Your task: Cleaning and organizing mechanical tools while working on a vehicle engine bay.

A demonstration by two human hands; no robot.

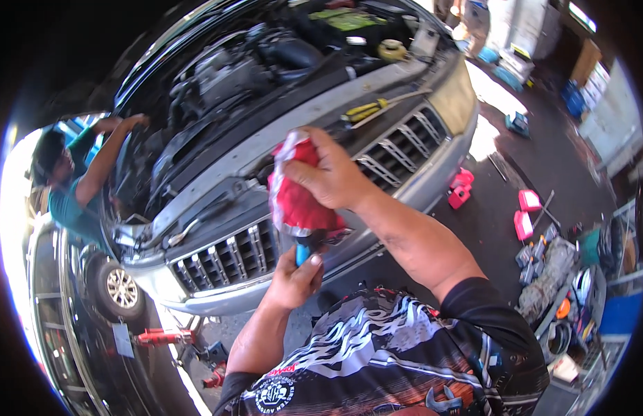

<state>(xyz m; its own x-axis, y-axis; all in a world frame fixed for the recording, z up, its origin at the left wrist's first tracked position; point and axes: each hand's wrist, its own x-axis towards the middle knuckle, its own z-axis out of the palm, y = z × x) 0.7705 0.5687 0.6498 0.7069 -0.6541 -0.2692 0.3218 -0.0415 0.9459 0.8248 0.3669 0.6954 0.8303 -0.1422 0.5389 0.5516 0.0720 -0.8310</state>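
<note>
In front of the vehicle's grille, my right hand is closed round a bunched red cloth with a pale edge. Below it, my left hand grips a tool with a blue handle and a dark neck. The tool's upper end goes up into the cloth, so its kind stays hidden. Both hands are near each other, just ahead of my chest. Behind them lies the open engine bay. Yellow-handled hand tools rest on the front panel above the grille.
On the left, another person in a green shirt reaches into the engine bay. A red floor jack stands by a dark vehicle's wheel. Pink containers and a pile of tools and parts lie on the right.
</note>
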